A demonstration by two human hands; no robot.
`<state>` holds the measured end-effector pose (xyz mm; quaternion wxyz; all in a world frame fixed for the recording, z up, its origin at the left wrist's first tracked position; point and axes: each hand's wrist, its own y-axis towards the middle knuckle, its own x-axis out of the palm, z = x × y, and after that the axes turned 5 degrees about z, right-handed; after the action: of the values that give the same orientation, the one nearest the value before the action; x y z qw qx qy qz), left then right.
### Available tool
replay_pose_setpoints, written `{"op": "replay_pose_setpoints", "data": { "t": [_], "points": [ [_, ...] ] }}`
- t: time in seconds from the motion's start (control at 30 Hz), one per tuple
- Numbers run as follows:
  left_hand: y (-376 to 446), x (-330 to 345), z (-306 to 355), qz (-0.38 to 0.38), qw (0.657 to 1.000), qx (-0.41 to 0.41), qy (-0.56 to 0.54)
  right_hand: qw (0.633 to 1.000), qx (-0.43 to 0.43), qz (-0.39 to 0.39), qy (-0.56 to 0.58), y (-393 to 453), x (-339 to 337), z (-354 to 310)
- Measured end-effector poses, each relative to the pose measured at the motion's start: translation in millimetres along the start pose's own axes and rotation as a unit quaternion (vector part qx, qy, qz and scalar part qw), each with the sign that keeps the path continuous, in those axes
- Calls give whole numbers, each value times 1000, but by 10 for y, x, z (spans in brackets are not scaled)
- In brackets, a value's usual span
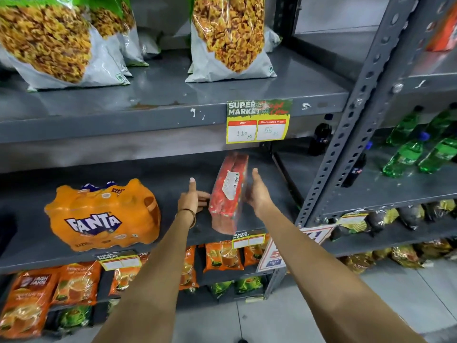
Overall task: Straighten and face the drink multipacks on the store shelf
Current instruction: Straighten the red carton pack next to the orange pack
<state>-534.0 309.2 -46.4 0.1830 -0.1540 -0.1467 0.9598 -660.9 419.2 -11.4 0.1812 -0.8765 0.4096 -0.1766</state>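
Observation:
A red shrink-wrapped multipack (228, 191) with a white label stands on end, tilted, on the grey middle shelf (173, 174). It is blurred. My left hand (194, 198) presses its left side with the fingers, thumb raised. My right hand (258, 191) lies flat against its right side, so both hands hold it between them. An orange Fanta multipack (101, 216) sits to the left on the same shelf, its logo facing out and slightly angled.
Snack bags (232, 38) stand on the shelf above, with a price tag (258, 121) on its edge. Orange tea packets (222, 256) fill the shelf below. A slotted upright (346, 134) separates the right bay holding green bottles (418, 149) and dark bottles (320, 138).

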Motion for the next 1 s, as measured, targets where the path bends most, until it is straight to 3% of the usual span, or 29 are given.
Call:
{"op": "replay_pose_setpoints", "data": {
  "t": [0.1,0.2,0.47,0.63,0.8,0.87,1.0],
  "points": [
    [-34,125,106,-82,995,-55,-21,979,-39,-50,-193,-26,-59,1],
    [-13,179,163,-100,992,-78,2,941,-44,-132,-307,53,-49,64],
    [169,82,118,-153,978,-138,21,891,-51,-33,-449,204,133,104],
    [399,120,171,-45,993,-101,-26,871,-65,-100,-477,368,51,-55],
    [638,136,278,49,995,-46,-79,771,-78,-182,-605,451,-45,-375],
    [699,109,284,50,991,-45,-117,725,-87,-205,-651,492,-57,-517],
    [715,85,219,-1,991,-70,-118,660,-126,-121,-731,564,-52,-622]
  ]
}}
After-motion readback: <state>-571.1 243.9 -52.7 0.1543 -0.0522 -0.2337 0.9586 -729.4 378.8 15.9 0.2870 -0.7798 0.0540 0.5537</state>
